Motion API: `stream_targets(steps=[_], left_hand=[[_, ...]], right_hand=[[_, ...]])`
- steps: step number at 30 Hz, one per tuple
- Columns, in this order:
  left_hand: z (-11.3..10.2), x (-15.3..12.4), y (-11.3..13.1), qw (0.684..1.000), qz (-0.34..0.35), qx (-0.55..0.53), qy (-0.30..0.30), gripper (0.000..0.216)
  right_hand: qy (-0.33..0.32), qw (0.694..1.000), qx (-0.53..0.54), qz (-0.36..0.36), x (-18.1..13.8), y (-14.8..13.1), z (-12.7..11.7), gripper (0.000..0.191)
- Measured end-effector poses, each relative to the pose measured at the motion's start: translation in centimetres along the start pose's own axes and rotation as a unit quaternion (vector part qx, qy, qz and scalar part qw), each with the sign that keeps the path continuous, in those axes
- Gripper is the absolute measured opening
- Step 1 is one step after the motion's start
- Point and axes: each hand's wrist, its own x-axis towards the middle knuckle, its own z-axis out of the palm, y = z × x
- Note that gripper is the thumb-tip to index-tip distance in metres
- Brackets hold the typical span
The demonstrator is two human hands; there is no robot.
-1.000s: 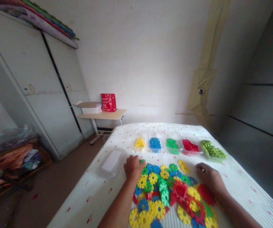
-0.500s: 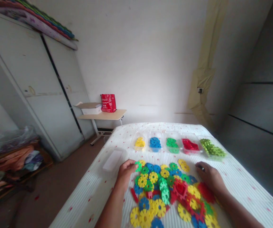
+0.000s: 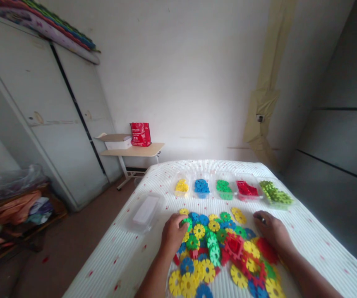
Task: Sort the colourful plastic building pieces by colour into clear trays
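Note:
My left hand is at the left edge of a loose pile of plastic notched discs, its fingers closed on a green notched disc that is partly hidden. My right hand rests at the pile's right side, by a red piece. Its fingers are curled under, and a small dark and light spot shows among them; what they hold, if anything, is hidden. Between the hands lie yellow discs, blue discs, joined green discs and a red assembled block.
Behind the pile stands a row of clear tubs with yellow, blue, green, red and light green pieces. A clear plastic container lies at left. Farther back, a small table carries a red bag.
My left hand has moved right and slightly nearer, over the pile's left edge, with the green disc less visible. My right hand stays nearly in place.

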Motion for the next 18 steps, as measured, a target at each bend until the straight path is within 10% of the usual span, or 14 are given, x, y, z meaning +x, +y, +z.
stream_targets(steps=[18], left_hand=[[0.04,0.28,-0.92,0.988,-0.09,-0.112,-0.051,0.036]], right_hand=[[0.018,1.0,0.018,-0.007,-0.09,-0.2,0.02,0.026]])
